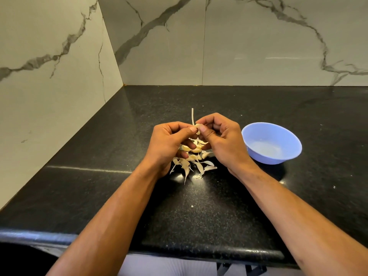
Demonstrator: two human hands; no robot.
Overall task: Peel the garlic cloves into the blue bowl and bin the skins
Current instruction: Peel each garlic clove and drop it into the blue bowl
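Both hands — left hand [169, 140], right hand [221, 140] — pinch one garlic clove [197, 128] (stem upright) between thumbs; the clove pile [194, 158] lies below them, the blue bowl [271, 143] beside the right hand on the bench [199, 216].

No legible text, label, brand, number or sign appears anywhere in the head view. The blue bowl [271, 143], the black countertop [219, 212] and the marble wall panels [258, 40] bear no readable markings; the panels show grey veining only.
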